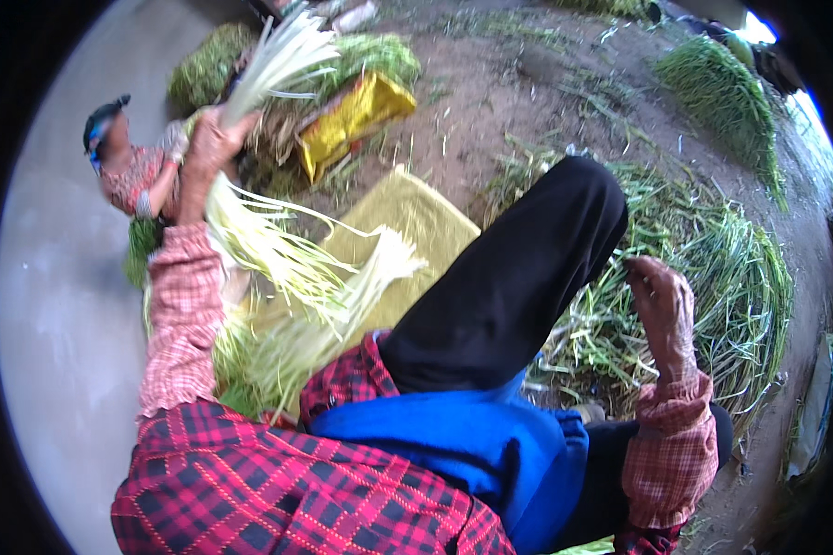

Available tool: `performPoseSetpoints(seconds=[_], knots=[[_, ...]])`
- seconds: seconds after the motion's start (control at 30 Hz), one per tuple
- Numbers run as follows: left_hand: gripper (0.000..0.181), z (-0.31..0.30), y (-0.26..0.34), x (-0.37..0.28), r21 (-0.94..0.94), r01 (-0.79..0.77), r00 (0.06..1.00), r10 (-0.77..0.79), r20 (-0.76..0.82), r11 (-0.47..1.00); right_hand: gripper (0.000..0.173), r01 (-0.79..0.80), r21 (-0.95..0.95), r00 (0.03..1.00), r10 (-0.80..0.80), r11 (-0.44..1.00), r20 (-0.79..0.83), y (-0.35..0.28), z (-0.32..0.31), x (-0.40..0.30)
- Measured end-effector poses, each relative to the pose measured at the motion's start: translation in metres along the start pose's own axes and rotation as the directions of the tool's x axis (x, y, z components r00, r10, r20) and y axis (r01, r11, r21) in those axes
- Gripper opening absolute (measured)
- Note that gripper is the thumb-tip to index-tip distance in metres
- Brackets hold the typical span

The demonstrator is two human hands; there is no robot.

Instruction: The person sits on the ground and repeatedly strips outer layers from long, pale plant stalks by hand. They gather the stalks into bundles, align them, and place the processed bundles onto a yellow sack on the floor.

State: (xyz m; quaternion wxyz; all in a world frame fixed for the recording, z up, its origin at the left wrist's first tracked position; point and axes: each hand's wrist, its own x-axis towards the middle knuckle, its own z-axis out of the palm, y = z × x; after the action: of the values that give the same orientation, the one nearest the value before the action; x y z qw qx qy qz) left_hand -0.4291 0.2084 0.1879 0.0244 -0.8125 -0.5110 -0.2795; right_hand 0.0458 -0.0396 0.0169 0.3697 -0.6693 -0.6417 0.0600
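Raised at the upper left, my left hand (212, 142) grips a bundle of pale leafy stalks (278, 62). The white ends fan out above the fist, and yellow-green blades hang below it. A second bundle of white-ended stalks (368, 277) lies on a yellow woven sack (416, 208) beneath, its green tips blurred. My right hand (659, 305) hovers beside my knee with its fingers curled loosely, nothing visible in them. Under and around it spreads a heap of loose green leaves and stalks (729, 291). Whether the fingers touch the leaves is hard to tell.
A person (135, 163) sits at the left by the grey wall (62, 312). A crumpled yellow plastic bag (354, 121) lies on the bare earth floor (451, 132). Another green pile (722, 97) is at the upper right. My bent knee (590, 187) stands between my hands.
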Motion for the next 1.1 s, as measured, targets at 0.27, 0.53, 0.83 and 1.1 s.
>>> performPoseSetpoints(seconds=[0.27,0.53,0.83,1.1], knots=[[0.035,-0.024,-0.082,-0.068,0.537,0.075,0.956,-0.215,0.202,0.840,0.014,-0.048,-0.039,0.979,0.055,0.998,0.197,-0.003,-0.004,-0.006],[0.037,0.116,-0.087,-0.213,0.403,0.202,0.826,-0.376,0.420,0.893,0.017,-0.073,-0.014,0.958,0.074,0.997,0.278,0.023,0.009,-0.026],[0.043,0.186,-0.033,-0.251,0.222,0.334,0.892,-0.383,0.241,0.916,0.020,0.017,-0.127,0.942,0.027,0.992,0.335,0.037,0.012,-0.033],[0.048,0.235,-0.040,-0.253,0.283,0.387,0.838,-0.463,0.289,0.878,0.018,-0.032,-0.080,0.930,0.059,0.996,0.362,0.039,0.015,-0.036]])
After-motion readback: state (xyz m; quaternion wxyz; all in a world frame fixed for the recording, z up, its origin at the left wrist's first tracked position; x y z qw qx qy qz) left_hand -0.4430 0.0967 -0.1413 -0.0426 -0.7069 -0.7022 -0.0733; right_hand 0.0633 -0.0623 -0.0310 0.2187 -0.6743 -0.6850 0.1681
